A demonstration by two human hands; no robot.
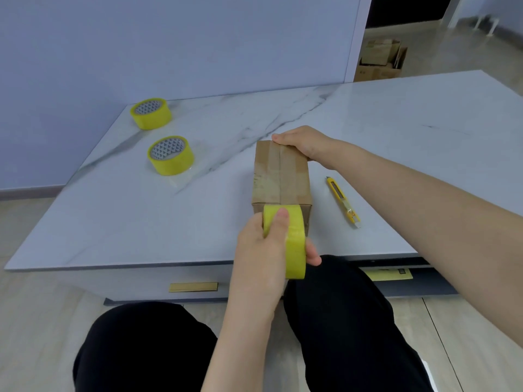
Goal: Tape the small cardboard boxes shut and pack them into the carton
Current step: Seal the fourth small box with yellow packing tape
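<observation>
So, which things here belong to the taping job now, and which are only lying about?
In use: small brown cardboard box, held by the right hand; yellow tape roll in the left hand; yellow utility knife, probably for cutting.
Lying about: far spare yellow roll; near spare yellow roll; cardboard carton on the floor, not yet used.

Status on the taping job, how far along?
Early. Done: a tape strip seems to run along the top seam of one box. In hand: left hand grips the tape roll at the box's near edge, uncut; right hand holds the far end. Left: cut with the knife, pack into the carton behind the table.
</observation>
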